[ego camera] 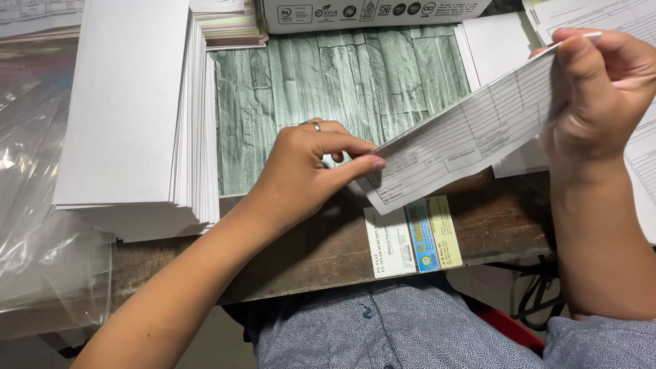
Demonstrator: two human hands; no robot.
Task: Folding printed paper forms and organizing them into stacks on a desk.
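Head view shows a folded printed form (471, 133) held above the surface, the right hand (605, 89) pinching its far right end in a closed grip, the left hand (311, 167) nipping its near left corner between thumb and forefinger. A tall stack of white envelopes (130, 109) lies at left beside clear plastic wrap (41, 239), more forms (639, 157) at right, a cardboard box (369, 14) at the far edge. Two small cards (413, 239) rest on the worn wooden surface (328, 253), near a green stone-pattern sheet (342, 89).

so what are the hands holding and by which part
Both hold one folded printed form: the left hand pinches its lower left end, the right hand grips its upper right end, lifted above the desk.
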